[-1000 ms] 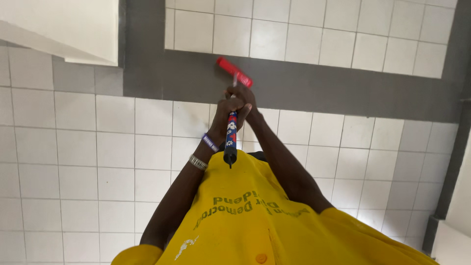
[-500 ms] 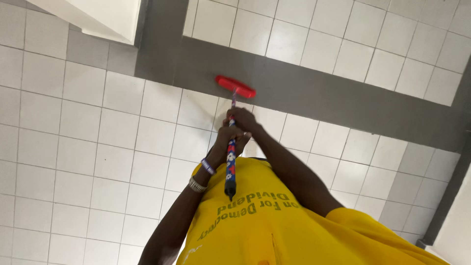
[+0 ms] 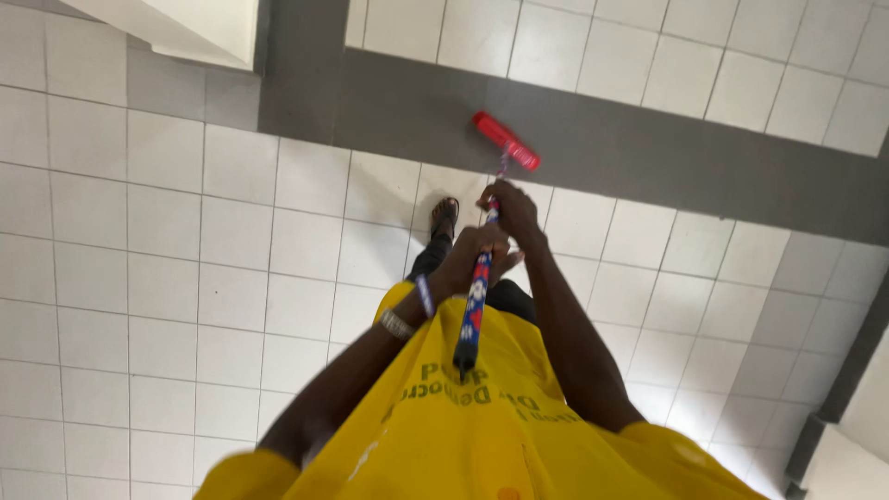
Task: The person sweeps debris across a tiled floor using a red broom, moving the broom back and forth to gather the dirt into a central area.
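Gripping the patterned broom handle [image 3: 472, 310] with both hands, left hand [image 3: 474, 257] below right hand [image 3: 508, 206], the person stands mid-sweep. Its red broom head [image 3: 506, 141] rests on the grey tile band [image 3: 648, 153] at upper centre. No dirt pile shows, so progress is hard to judge.

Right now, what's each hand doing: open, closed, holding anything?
Left hand: closed around the broom handle, nearer the body.
Right hand: closed around the same handle, nearer the red broom head.

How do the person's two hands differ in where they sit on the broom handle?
The right hand grips farther down the patterned broom handle, nearer the red broom head; the left hand grips higher, closer to the yellow shirt. The left wrist wears bracelets; the right looks bare. Both are closed around the handle.
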